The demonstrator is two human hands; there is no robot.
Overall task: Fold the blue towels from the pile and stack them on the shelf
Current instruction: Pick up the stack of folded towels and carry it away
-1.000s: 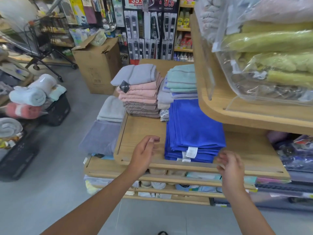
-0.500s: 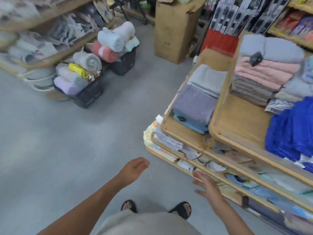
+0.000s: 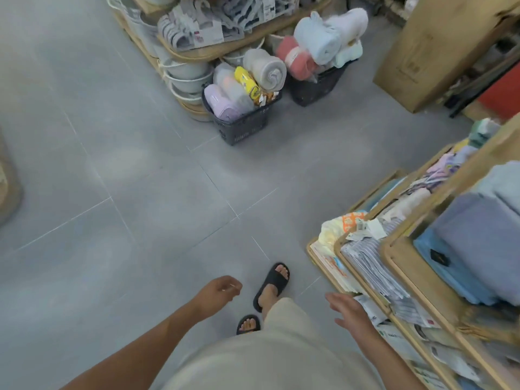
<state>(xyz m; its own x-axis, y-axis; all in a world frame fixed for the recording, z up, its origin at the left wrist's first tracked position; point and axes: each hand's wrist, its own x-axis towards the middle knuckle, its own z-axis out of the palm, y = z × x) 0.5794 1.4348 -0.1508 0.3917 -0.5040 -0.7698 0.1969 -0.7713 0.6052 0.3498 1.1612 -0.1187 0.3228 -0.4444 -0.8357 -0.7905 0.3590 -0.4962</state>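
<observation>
No bright blue towels show in this view. The wooden shelf unit [image 3: 391,249] stands at the right with folded grey-blue and light blue towels [image 3: 478,243] on it. My left hand [image 3: 218,291] hangs over the grey floor with loosely curled fingers and holds nothing. My right hand [image 3: 349,312] is spread with straight fingers just left of the shelf's lower tier, also holding nothing. My feet in black slippers [image 3: 271,285] are on the floor between the hands.
Two dark baskets [image 3: 242,128] with rolled towels [image 3: 264,68] sit on the floor at the top centre. A rack of tubs and hangers [image 3: 183,38] stands behind them. A cardboard box [image 3: 433,54] is at top right. Packaged cloths [image 3: 371,263] fill the lower shelf tiers.
The view has swung left and down, away from the shelf; the blue towel stack has left the frame. Both hands have dropped from the shelf edge to hip height.
</observation>
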